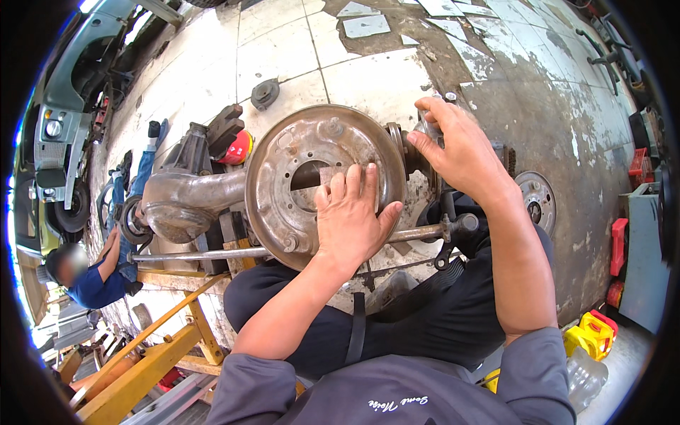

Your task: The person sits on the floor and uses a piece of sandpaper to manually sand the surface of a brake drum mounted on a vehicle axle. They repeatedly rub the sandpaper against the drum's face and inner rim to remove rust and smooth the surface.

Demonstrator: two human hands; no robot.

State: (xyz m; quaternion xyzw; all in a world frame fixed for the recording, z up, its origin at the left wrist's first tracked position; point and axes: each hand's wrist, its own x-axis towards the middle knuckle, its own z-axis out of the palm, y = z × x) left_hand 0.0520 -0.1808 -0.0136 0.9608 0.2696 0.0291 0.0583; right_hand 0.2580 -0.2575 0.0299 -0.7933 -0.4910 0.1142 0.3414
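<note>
A round, worn metal brake backing plate stands in front of me on the end of an axle housing. My left hand lies on its face, fingers stretched and slightly spread, partly covering the central hole. To the right of the plate, my right hand is curled at the axle's metal end. Thumb and fingers bend around a greyish piece there, mostly hidden by the hand. Below the plate a long metal rod runs across to a jointed end.
A yellow metal frame stands at lower left. A person in blue is at far left, near a vehicle. A round drum-like part lies at right, a yellow-red container at lower right. A red can sits behind the axle.
</note>
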